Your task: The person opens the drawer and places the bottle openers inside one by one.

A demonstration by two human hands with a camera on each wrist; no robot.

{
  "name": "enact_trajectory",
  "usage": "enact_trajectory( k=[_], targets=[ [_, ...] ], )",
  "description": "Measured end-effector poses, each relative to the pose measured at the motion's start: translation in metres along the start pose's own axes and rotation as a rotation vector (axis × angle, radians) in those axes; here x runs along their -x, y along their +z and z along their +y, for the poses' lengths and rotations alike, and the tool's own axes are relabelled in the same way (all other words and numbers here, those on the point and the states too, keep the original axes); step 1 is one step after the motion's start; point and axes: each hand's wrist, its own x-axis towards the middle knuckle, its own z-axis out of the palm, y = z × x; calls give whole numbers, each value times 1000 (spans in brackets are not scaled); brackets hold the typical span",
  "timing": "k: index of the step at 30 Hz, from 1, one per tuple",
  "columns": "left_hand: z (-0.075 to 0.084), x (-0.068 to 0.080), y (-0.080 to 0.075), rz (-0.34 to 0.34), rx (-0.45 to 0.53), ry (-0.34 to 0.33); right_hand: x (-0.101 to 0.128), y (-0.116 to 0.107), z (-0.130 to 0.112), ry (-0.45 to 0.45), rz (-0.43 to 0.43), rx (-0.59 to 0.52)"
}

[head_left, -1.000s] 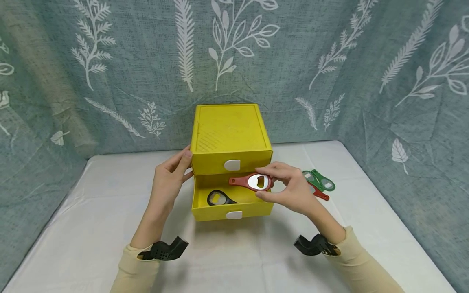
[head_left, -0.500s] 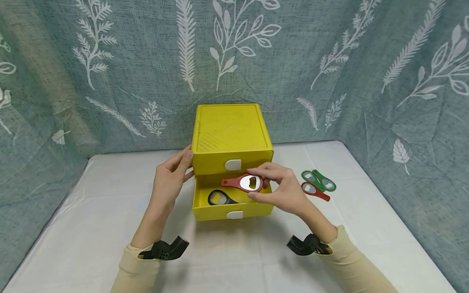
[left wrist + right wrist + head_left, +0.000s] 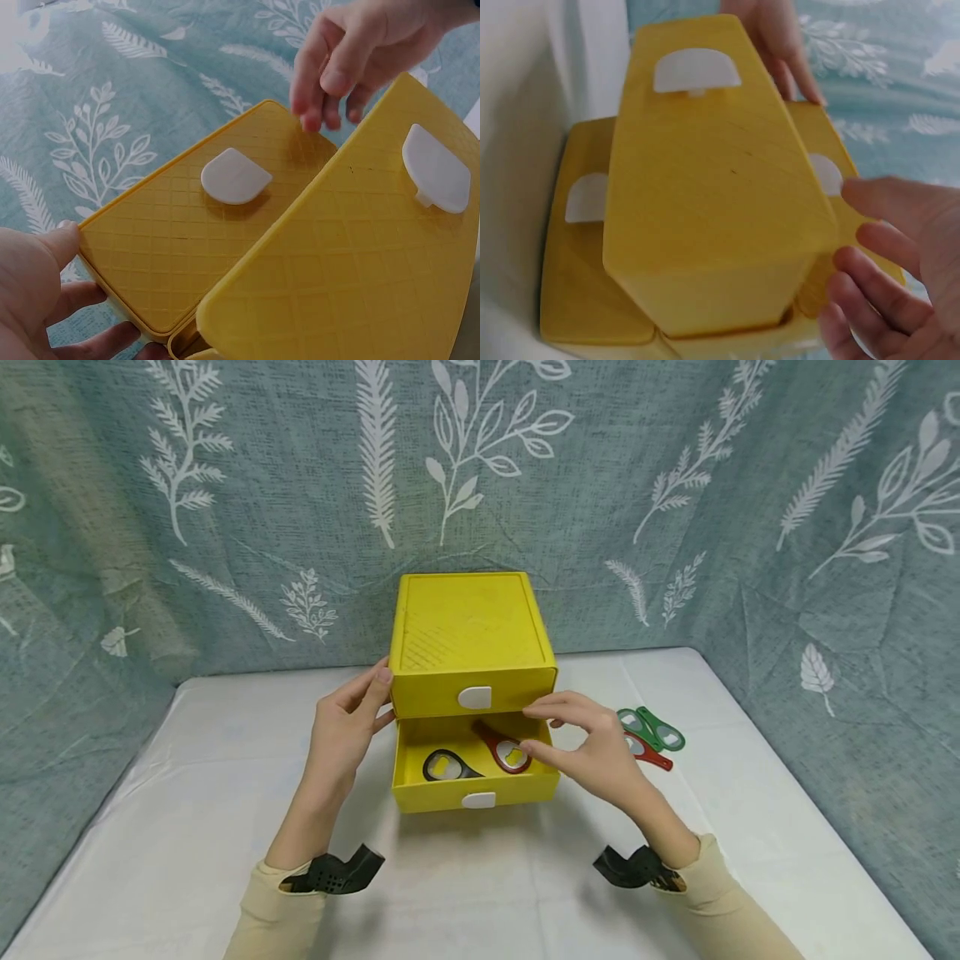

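A yellow drawer cabinet stands on the table, and one lower drawer is pulled out. A black bottle opener and a dark red bottle opener lie inside that drawer, apart from each other. My left hand touches the cabinet's left side near the front corner, thumb uppermost. Over the drawer's right edge is my right hand, holding nothing, with thumb and fingers spread apart. The right wrist view shows the same hand beside the drawer front; the openers are hidden in both wrist views.
Right of the cabinet, two green bottle openers and a red bottle opener lie on the white-covered table. A patterned curtain hangs close behind the cabinet. Another shut drawer shows in the right wrist view.
My right hand moved the red bottle opener left over the drawer, let it go inside, and drew back to the right with its fingers parted. My left hand stayed at the cabinet's side.
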Motion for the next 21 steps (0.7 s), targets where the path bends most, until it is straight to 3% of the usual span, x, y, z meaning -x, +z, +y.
enact_trajectory(
  k=[5,9,16,18,21],
  targets=[
    [-1,0,1,2,-5,4,20,-20,27,109,109,31],
    [-1,0,1,3,-8,14,45,-41,61,286,140,41],
    [-1,1,1,3,-18,19,72,-74,105,559,47,-5],
    [-1,0,1,4,-19,20,77,-81,116,602,25,-24],
    [-2,0,2,7,-15,21,84,-91,133,594,-10,47]
  ],
)
